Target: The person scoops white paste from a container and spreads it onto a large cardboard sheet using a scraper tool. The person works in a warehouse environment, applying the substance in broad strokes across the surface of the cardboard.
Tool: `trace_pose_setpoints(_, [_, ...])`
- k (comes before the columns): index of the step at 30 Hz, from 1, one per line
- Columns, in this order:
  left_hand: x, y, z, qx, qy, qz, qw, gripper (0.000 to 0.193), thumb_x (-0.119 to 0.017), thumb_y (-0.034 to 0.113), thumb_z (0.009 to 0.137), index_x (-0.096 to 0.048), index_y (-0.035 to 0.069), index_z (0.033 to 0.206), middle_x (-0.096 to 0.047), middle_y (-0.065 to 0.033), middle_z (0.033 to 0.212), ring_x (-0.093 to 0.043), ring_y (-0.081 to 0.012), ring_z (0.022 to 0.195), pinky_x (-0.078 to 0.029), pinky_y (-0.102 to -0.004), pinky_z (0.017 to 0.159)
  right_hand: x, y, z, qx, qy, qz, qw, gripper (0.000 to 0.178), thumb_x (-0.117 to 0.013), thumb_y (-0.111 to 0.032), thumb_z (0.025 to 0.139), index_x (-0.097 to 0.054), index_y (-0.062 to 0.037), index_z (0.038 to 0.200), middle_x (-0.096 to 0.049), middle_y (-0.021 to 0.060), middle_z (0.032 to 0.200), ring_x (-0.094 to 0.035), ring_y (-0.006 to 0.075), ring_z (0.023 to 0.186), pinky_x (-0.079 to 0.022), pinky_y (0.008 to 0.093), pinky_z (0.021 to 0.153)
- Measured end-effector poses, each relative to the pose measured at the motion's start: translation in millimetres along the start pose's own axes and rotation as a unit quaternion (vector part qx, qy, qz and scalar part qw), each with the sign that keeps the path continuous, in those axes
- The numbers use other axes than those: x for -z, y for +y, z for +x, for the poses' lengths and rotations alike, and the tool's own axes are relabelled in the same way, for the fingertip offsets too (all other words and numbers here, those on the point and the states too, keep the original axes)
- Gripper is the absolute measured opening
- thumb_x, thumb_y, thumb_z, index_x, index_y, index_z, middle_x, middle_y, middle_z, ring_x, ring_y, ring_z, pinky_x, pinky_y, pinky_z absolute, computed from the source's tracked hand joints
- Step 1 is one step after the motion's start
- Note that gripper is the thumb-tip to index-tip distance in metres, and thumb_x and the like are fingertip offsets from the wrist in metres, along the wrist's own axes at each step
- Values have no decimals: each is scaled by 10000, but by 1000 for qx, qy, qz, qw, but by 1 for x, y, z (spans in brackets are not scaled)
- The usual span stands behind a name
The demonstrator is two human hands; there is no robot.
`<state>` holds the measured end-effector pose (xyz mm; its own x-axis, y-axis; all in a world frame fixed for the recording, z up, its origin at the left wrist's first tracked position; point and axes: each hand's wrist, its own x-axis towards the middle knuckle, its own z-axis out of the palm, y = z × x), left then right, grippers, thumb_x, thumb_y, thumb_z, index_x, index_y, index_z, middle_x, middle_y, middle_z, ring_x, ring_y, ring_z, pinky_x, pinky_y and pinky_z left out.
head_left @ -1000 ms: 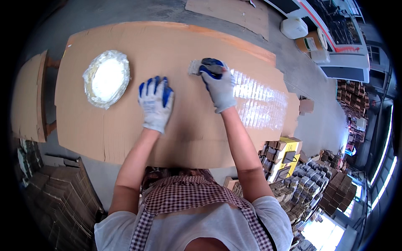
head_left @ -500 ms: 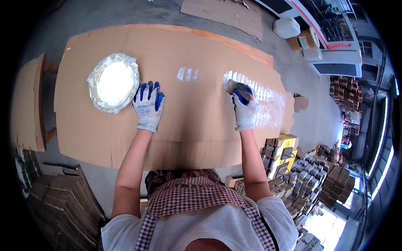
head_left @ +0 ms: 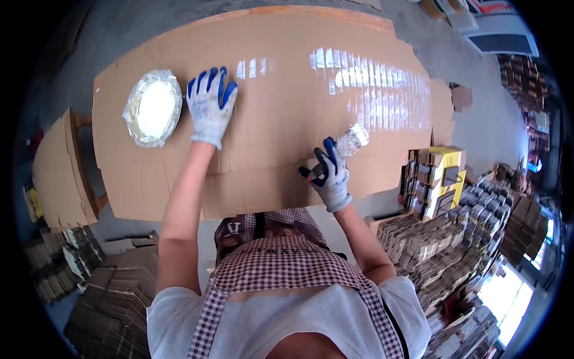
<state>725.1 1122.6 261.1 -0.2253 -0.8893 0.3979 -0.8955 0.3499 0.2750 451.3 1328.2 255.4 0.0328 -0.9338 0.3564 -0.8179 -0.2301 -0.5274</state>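
Gloved in white with blue fingertips, my left hand (head_left: 210,109) lies flat on a large brown cardboard sheet (head_left: 269,125), fingers spread. Just left of it, apart from the fingers, stands a round bowl (head_left: 129,113) wrapped in clear film, holding a bright white substance (head_left: 154,109). My right hand (head_left: 332,182), gloved alike, is closed around the dark handle of a brush (head_left: 353,139); the brush head is coated whitish and points away to the right. Beyond the brush, wet-looking white stripes (head_left: 382,90) cover the sheet's right part, with a smaller striped patch (head_left: 254,68) near its far middle.
A separate cardboard-topped board (head_left: 63,173) stands at the left. Stacked flat cardboard (head_left: 113,299) fills the lower left; more stacks (head_left: 436,239) and a yellow-and-white box (head_left: 448,179) stand on the right. White equipment (head_left: 502,42) shows at the far right.
My right hand has drawn the brush back toward me from the white stripes, which look brighter and wider. My left hand has slid farther forward beside the bowl. The whole view has shifted.
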Motion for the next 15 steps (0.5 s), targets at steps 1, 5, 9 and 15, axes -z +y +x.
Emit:
trace_pose_setpoints(1, [-5,-3,20,-22,-17,7,1000,441,-629,355,930,-623,109,1297,-618,-120,1300,-530,-317,1238,-348,-460,1092,-3,0,-6,-1,-20,-8,1000,665,-898,-188,676,-581,-63,1247,-537,182,1402,-538,386,1285,-482,477,1004])
trace_pose_setpoints(5, [-44,-20,103,-55,-85,37,994,491,-544,436,972,-591,127,1351,-580,-104,1379,-481,-296,1318,-319,-439,1115,-25,4,-19,-7,-74,-35,997,650,-833,-233,725,-570,-86,1301,-482,139,1468,-489,354,1339,-429,500,1038])
trace_pose_setpoints(9, [-99,-30,162,-70,-165,21,984,543,-441,490,1010,-514,161,1437,-490,-88,1488,-398,-279,1400,-263,-432,1154,-32,4,-26,-46,-110,-57,991,671,-801,-267,742,-543,-103,1339,-446,116,1506,-478,326,1343,-396,511,1056])
trace_pose_setpoints(15, [-133,-14,203,-106,-277,24,955,581,-350,534,1017,-451,200,1482,-421,-46,1548,-342,-256,1442,-222,-443,1188,-37,0,-20,-73,-113,-51,990,689,-806,-259,723,-545,-119,1345,-439,97,1521,-484,317,1333,-386,513,1060])
